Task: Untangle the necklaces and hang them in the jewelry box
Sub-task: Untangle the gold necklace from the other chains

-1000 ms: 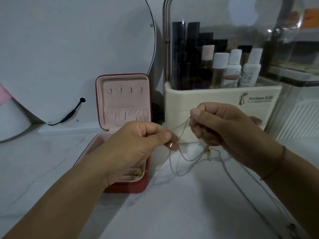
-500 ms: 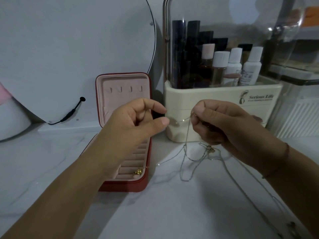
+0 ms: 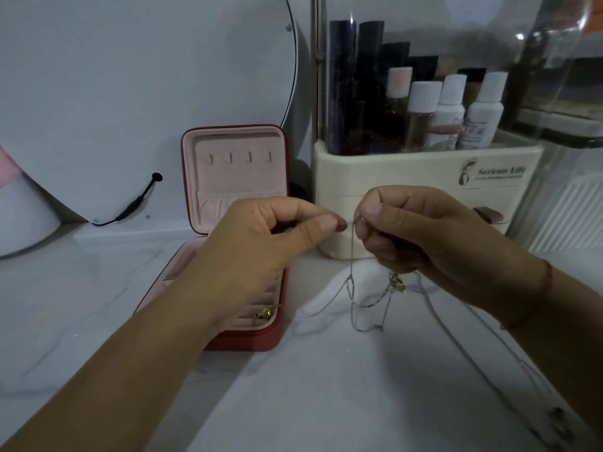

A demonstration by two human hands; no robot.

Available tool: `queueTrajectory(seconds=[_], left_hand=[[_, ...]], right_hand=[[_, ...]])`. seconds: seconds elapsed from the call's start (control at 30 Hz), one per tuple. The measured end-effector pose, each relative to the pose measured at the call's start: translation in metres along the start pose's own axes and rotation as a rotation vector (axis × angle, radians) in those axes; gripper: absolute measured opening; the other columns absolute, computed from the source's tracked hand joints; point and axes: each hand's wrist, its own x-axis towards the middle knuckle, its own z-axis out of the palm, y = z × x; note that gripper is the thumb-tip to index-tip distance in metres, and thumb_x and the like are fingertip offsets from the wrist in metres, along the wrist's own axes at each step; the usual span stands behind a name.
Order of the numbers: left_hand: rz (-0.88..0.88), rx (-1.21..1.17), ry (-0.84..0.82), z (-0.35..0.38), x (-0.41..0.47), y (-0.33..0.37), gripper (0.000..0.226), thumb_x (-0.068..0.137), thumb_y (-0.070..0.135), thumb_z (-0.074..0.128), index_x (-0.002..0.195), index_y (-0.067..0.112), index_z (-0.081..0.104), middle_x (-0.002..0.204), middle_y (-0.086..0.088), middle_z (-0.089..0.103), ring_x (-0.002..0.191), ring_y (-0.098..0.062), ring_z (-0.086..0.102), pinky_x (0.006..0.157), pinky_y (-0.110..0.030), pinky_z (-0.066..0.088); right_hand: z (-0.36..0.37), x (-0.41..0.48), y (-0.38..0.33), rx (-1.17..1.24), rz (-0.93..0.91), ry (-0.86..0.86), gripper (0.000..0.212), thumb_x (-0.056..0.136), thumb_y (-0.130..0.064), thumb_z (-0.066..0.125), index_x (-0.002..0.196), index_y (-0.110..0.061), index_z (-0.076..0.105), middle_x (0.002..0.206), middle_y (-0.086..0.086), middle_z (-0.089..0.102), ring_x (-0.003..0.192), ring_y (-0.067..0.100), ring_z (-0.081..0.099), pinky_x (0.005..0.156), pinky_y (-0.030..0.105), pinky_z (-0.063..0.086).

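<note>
Head view. A white marble-patterned desk [image 3: 293, 402] carries a cream plastic cosmetics organiser with a clear hood [image 3: 408, 177] at the right rear. A red square jewelry box with pink lining [image 3: 235, 181] stands open at centre left, and the four hooks [image 3: 238, 157] in its lid are bare.

The left hand [image 3: 261, 243] is above the box, fingers curled, thumb and forefinger closed in a pinch on a fine strand. The right hand [image 3: 417, 233] is level with it, fingers curled, thumb and forefinger nipping the thin silver chain necklaces [image 3: 352, 288]. The chains hang from that grip in crossed loops and trail across the desk to the right. A small gold pendant [image 3: 397, 283] dangles below the right hand.

Change noted: one second ago the left hand pinched lower down, near the hanging loops. Half a second ago it had risen, with a taut length stretched between the hands. That gap is now almost closed, the pinches just beside each other.

Assessment: the strand is being worked hand to hand. The tangle remains and nothing is hung yet.
</note>
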Motion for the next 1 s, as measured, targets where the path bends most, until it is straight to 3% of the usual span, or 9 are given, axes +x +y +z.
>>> queueTrajectory(seconds=[0.17,0.27,0.37,0.47,0.63,0.8,0.9,1.0], left_hand=[[0.027,0.136,0.05,-0.0013,0.0016,-0.0007,0.014,0.091,0.016,0.055,0.082,0.018,0.065,0.043,0.025,0.05,0.044,0.009,0.049,0.046,-0.001,0.033],[0.042,0.169,0.056,-0.0026,0.0013,-0.0027,0.016,0.093,0.02,0.053,0.081,0.019,0.062,0.045,0.024,0.05,0.043,0.005,0.046,0.045,-0.003,0.032],[0.062,0.165,0.035,-0.0045,0.002,-0.0038,0.012,0.094,0.015,0.053,0.084,0.017,0.059,0.054,0.015,0.057,0.042,0.0,0.04,0.044,-0.007,0.031],[0.091,0.106,-0.011,-0.0072,0.0025,-0.0029,0.012,0.095,0.008,0.053,0.088,0.017,0.056,0.058,0.003,0.051,0.045,-0.001,0.037,0.046,-0.01,0.032],[0.157,0.186,0.007,-0.0071,-0.0003,-0.001,0.024,0.09,0.005,0.055,0.077,0.022,0.065,0.053,0.009,0.042,0.046,-0.002,0.034,0.047,-0.009,0.03],[-0.089,-0.029,0.074,-0.0041,0.0001,-0.0038,0.021,0.097,0.009,0.043,0.104,0.015,0.061,0.049,0.002,0.043,0.043,-0.008,0.03,0.038,-0.017,0.025],[-0.312,-0.271,-0.097,-0.0051,0.0002,-0.0072,0.025,0.09,0.012,0.051,0.11,0.014,0.066,0.046,0.0,0.037,0.037,-0.007,0.022,0.036,-0.016,0.014],[-0.428,-0.443,-0.33,-0.0056,-0.0006,-0.0089,0.035,0.081,0.013,0.062,0.115,0.012,0.068,0.043,0.004,0.031,0.036,-0.003,0.019,0.036,-0.016,0.009]], right_hand=[[-0.0012,-0.0007,-0.0018,-0.057,-0.017,0.049,0.021,0.091,-0.024,0.057,0.081,-0.006,0.06,0.051,-0.008,0.047,0.046,0.006,0.03,0.044,0.018,0.026],[-0.0013,-0.0003,-0.0029,-0.072,-0.036,0.094,0.02,0.086,-0.021,0.064,0.084,-0.001,0.06,0.057,0.0,0.052,0.048,0.009,0.032,0.045,0.017,0.028],[-0.0018,-0.0001,-0.0033,-0.087,-0.058,0.139,0.02,0.079,-0.021,0.064,0.082,-0.002,0.062,0.059,0.004,0.051,0.049,0.01,0.034,0.046,0.018,0.03],[-0.0026,0.0007,-0.0028,-0.082,-0.089,0.165,0.013,0.082,-0.018,0.066,0.08,-0.005,0.063,0.06,0.003,0.051,0.051,0.008,0.037,0.049,0.017,0.033],[-0.0038,0.0008,-0.0019,0.007,-0.11,0.199,0.009,0.081,-0.016,0.059,0.079,-0.007,0.063,0.069,0.008,0.052,0.055,0.011,0.037,0.051,0.02,0.031],[-0.0052,0.0009,-0.0014,0.023,-0.121,0.173,0.009,0.084,-0.014,0.058,0.079,-0.009,0.063,0.068,0.006,0.052,0.055,0.011,0.037,0.052,0.019,0.031],[-0.0052,0.0011,-0.0012,0.024,-0.125,0.163,0.009,0.085,-0.014,0.057,0.08,-0.008,0.062,0.071,0.011,0.048,0.055,0.01,0.037,0.051,0.018,0.032],[-0.0049,0.0009,-0.0015,0.002,-0.119,0.147,0.011,0.086,-0.015,0.056,0.08,-0.008,0.062,0.074,0.016,0.046,0.054,0.009,0.038,0.052,0.017,0.035]])
